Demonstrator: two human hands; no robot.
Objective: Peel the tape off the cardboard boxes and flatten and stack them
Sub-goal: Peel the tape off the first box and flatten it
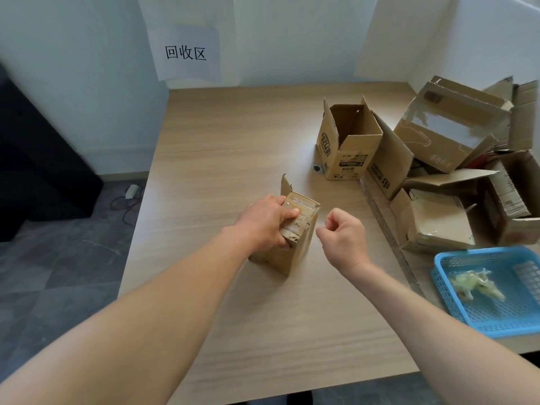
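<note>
A black cabinet [35,171] stands at the far left on a grey floor [58,273], where a white adapter [132,191] and its cables lie near the worktop's [233,135] left edge. On the wall behind hangs a paper sign [185,52] with three printed characters.

Near the middle of the worktop a small box [295,252] stands upright, one flap raised at its far side. Its top is covered with clear, wrinkled tape [301,220]. The left hand [264,222] grips this top from the left, fingers curled over the taped face and thumb down at the near edge.

Just to the right of the box, apart from it, the right hand [343,235] hovers above the worktop with its fingers curled into a loose fist; nothing shows inside it.

Farther back and to the right an open box [347,147] stands upright with its flaps up. Beyond it, along the right edge, lies a pile [447,135] of more boxes, tilted and leaning on each other, some with tape on them.

At the near right sits a blue basket [479,252] holding a crumpled wad [473,285] of peeled tape.
</note>
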